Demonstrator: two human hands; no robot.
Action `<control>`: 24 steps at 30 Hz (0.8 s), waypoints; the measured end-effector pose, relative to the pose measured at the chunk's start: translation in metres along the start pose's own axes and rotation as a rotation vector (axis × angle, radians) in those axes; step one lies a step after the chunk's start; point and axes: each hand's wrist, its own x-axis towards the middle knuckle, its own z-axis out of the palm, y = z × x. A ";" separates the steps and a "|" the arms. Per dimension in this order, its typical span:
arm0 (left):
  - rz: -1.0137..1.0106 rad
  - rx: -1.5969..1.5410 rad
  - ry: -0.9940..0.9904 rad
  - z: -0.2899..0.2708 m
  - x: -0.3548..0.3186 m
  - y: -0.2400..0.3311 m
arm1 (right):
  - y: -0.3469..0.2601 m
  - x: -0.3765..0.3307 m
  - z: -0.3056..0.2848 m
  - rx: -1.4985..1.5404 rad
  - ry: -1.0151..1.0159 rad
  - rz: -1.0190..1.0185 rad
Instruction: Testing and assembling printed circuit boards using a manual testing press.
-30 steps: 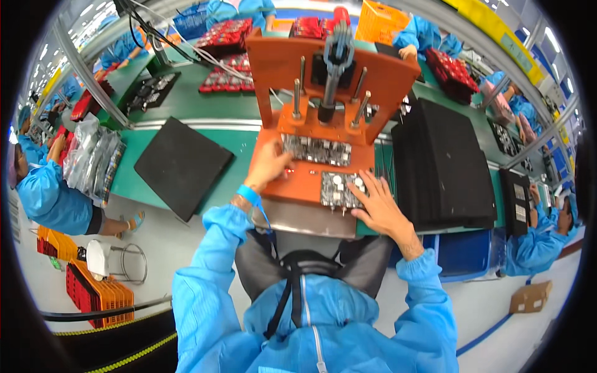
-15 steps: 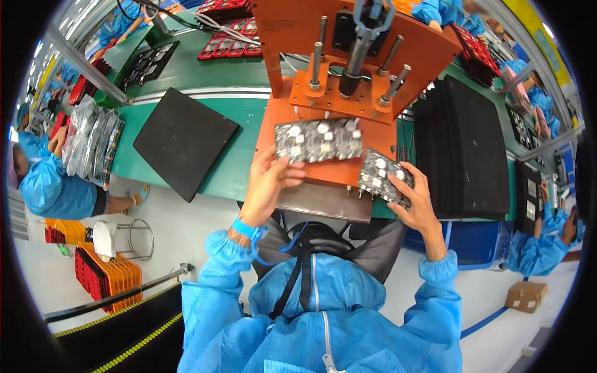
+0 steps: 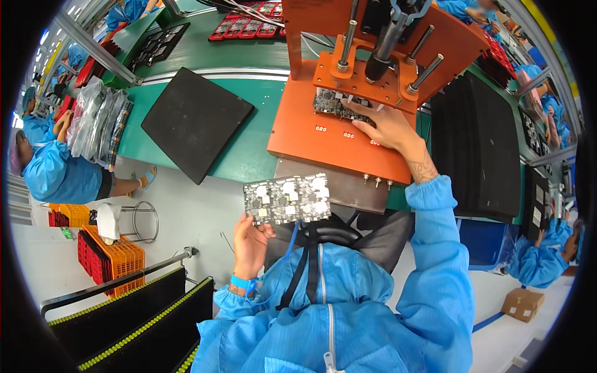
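A blue-strapped wrist leads to my left hand [image 3: 251, 241], whose fingers pinch the lower left edge of a circuit board panel [image 3: 285, 200]. This panel hangs tilted in front of the orange press fixture [image 3: 298, 142], over my lap. A second circuit board panel [image 3: 329, 104] lies on the fixture beneath the raised press plate [image 3: 357, 81]. My right hand [image 3: 390, 127] reaches over its right end, with fingers stretched out and thumb apart near the front edge. The fingertips touch the board, partly hidden below the plate.
A black foam sheet [image 3: 198, 121] lies on the green bench at left. Dark stacked sheets [image 3: 476, 149] stand right of the press. Small switches [image 3: 377, 182] line the fixture's front. Bagged items [image 3: 96, 124] and a co-worker [image 3: 59, 168] are at far left; orange crates [image 3: 118, 264] stand on the floor.
My left hand has drawn one panel off the fixture toward my lap. My right hand has carried the other panel forward and left, under the press plate. The head view has shifted.
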 end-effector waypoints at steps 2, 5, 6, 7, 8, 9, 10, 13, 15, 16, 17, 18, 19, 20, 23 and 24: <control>-0.016 -0.084 -0.036 0.003 -0.004 -0.004 | 0.003 0.003 0.001 0.027 -0.106 0.074; -0.070 -0.110 -0.028 0.006 -0.005 -0.005 | -0.002 -0.002 -0.002 -0.011 -0.085 0.008; -0.110 -0.131 -0.025 0.006 -0.005 -0.006 | -0.002 -0.002 -0.003 -0.050 -0.081 -0.018; -0.106 -0.134 -0.020 0.007 -0.006 -0.008 | -0.001 -0.001 -0.002 -0.047 -0.084 -0.024; -0.121 -0.156 -0.040 0.006 -0.005 -0.009 | 0.001 0.000 0.000 -0.067 -0.012 -0.057; -0.135 -0.176 -0.060 0.006 -0.005 -0.011 | 0.001 0.000 0.001 -0.087 0.061 -0.090; -0.135 -0.175 -0.058 0.007 -0.006 -0.012 | 0.001 -0.001 0.001 -0.085 0.061 -0.090; -0.161 -0.228 -0.018 0.007 -0.006 -0.019 | -0.006 0.003 -0.004 -0.071 -0.054 0.015; -0.160 -0.196 -0.020 0.008 -0.008 -0.020 | -0.015 0.004 -0.011 -0.030 -0.192 0.174; -0.162 -0.166 -0.024 0.008 -0.008 -0.021 | -0.012 0.003 -0.006 -0.028 -0.191 0.174; -0.163 -0.164 -0.026 0.010 -0.008 -0.021 | -0.009 0.001 -0.002 -0.058 -0.045 0.052; -0.171 -0.147 -0.006 0.012 -0.008 -0.021 | -0.007 0.000 0.001 -0.088 0.101 -0.069; -0.178 -0.131 0.014 0.014 -0.008 -0.021 | -0.002 -0.001 -0.001 -0.090 0.102 -0.065; -0.180 -0.129 0.015 0.013 -0.007 -0.021 | -0.003 0.001 -0.005 -0.054 -0.029 0.027; -0.189 -0.174 -0.059 0.012 -0.002 -0.020 | -0.001 0.005 -0.009 0.032 -0.174 0.114; -0.196 -0.191 -0.066 0.014 -0.001 -0.020 | 0.000 0.005 -0.010 0.082 -0.188 0.107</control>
